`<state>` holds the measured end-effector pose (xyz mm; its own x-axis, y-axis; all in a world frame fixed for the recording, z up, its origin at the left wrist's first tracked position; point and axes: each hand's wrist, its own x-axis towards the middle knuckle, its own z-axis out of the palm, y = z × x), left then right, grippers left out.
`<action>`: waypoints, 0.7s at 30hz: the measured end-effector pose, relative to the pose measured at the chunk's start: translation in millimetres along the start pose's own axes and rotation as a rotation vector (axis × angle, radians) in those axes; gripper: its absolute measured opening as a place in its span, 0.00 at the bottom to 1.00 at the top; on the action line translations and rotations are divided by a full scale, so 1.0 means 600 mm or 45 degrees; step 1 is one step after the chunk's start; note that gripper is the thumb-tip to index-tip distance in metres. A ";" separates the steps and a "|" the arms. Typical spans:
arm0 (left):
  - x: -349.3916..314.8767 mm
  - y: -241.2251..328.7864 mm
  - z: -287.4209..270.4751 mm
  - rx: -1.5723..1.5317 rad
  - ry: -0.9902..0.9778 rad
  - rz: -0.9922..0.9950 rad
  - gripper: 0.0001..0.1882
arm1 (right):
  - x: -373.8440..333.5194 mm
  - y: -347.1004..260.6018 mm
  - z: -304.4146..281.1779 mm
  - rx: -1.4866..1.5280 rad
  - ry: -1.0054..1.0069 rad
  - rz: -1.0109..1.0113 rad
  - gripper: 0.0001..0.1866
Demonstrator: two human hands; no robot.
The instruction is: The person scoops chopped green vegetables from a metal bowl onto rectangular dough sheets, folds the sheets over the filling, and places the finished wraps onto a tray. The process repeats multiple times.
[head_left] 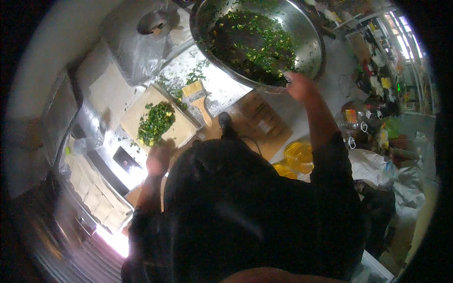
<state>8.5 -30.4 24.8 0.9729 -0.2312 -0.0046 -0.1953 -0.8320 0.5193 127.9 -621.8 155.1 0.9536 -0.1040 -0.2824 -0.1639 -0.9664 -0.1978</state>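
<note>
A stack of square pale dough sheets [186, 126] lies at the left, with a heap of chopped greens with yellow bits [156, 123] on its top sheet. My left hand [158, 159] is at the near edge of that heap; its fingers are blurred and partly hidden. At the near right rim of a large steel bowl [317, 52] my right hand [301, 87] is closed, with something pale and small at its fingertips that I cannot make out. Inside the bowl is more of the chopped greens mix [257, 40]. A wide flat brush [197, 98] lies beside the dough stack.
A tray of folded dough pieces [101, 200] stands at the lower left. Further back are a round metal container [153, 23] and clear plastic wrap [134, 52]. Spilled greens [196, 71] dot the table. Yellow oil bottles [298, 157] and white bags [370, 162] are at the right.
</note>
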 end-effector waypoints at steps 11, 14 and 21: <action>0.024 0.005 -0.025 0.086 0.175 -0.106 0.07 | 0.001 -0.290 0.030 0.695 -0.190 -0.873 0.19; 0.033 0.016 -0.038 0.081 0.160 -0.310 0.08 | 0.012 -0.396 0.121 0.313 -0.563 -1.030 0.26; 0.031 0.015 -0.053 -0.025 0.245 -0.298 0.05 | 0.022 -0.513 0.256 -0.011 -0.597 -1.147 0.19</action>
<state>28.6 -26.2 56.7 0.9971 0.0668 0.0353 0.0373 -0.8411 0.5396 152.2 -289.7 68.2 0.5258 0.7650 -0.3719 0.5709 -0.6414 -0.5125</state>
